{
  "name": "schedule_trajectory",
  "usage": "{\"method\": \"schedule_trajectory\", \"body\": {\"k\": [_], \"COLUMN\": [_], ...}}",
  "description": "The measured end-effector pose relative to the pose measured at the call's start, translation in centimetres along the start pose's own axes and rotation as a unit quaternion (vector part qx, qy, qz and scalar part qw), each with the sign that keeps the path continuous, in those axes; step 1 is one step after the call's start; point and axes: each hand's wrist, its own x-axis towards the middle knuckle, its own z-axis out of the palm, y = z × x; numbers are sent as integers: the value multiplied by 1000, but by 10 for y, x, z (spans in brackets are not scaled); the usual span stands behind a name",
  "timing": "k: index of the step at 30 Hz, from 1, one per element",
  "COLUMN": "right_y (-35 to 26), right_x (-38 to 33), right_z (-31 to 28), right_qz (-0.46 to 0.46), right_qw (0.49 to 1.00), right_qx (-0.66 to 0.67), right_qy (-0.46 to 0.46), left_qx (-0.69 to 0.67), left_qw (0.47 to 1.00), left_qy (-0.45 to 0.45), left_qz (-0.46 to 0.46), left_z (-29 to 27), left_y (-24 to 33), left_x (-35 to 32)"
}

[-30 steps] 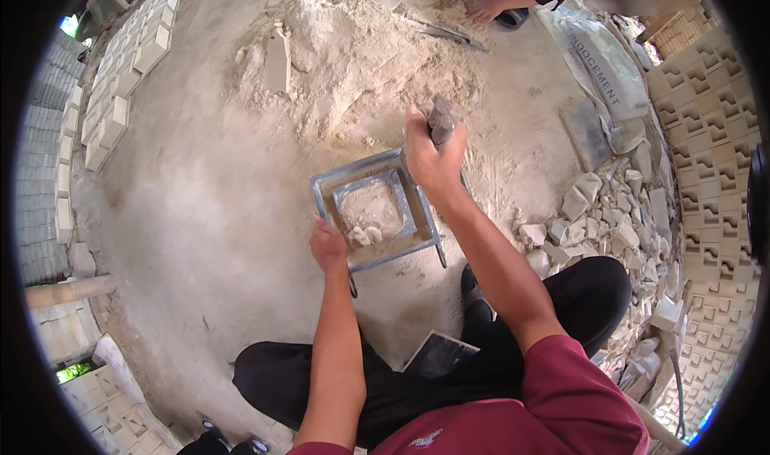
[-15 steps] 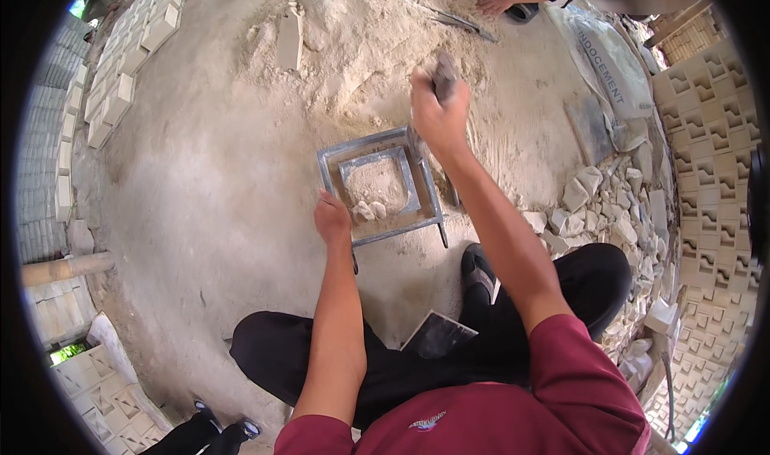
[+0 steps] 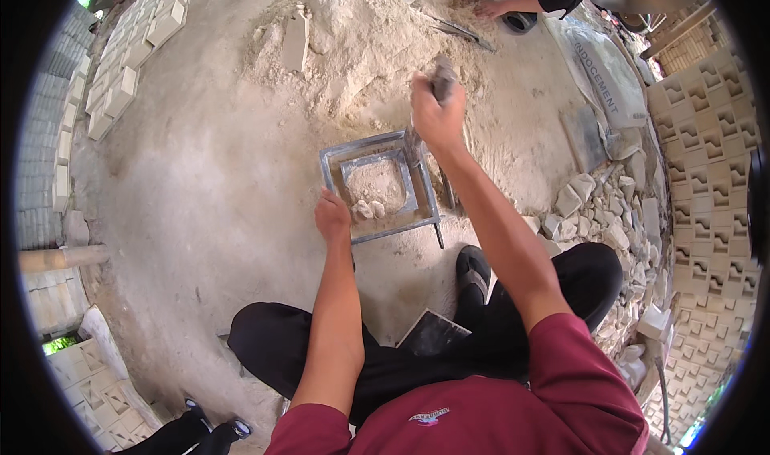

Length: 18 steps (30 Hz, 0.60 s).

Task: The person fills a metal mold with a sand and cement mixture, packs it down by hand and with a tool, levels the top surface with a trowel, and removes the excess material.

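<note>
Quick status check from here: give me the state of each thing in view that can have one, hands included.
Metal mould: flat on the ground, partly filled with pale mix and lumps.
Left hand: resting on the mould's near-left corner.
Right hand: raised over the mould's right side, shut on a tool.
Tool: gripped upright, upper end showing above the fist.
Sand pile: loose heap behind the mould.
Cast blocks: laid in rows at left.

A dusty concrete floor (image 3: 200, 214) lies in daylight, with a pale sand heap (image 3: 353, 38) at the far side. Rows of moulded blocks (image 3: 128, 70) line the left, stacked patterned blocks (image 3: 706, 174) the right, and broken rubble (image 3: 609, 214) lies below.
</note>
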Motion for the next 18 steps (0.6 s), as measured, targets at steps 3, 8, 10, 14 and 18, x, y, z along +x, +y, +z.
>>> {"method": "schedule_trajectory", "body": {"k": [3,8,10,14,18], "right_y": [13,7,3,4,11], "right_x": [-15,-17,-31,-21,-49], "right_z": [-8,-8,-10,-12,-21], "right_qz": [-76,18,-21,49,-72], "right_qw": [996,1000,998,998,997], "right_qx": [-29,-7,28,-43,-4], "right_qy": [30,2,43,16,27], "left_qx": [10,25,9,2,-7], "left_qw": [1000,1000,1000,1000,1000], "left_qy": [2,3,14,-5,-8], "left_qz": [-9,-10,0,1,-11], "left_z": [-1,-1,0,-4,-4], "left_y": [4,-3,0,3,-4], "left_x": [-2,0,1,-1,-1]}}
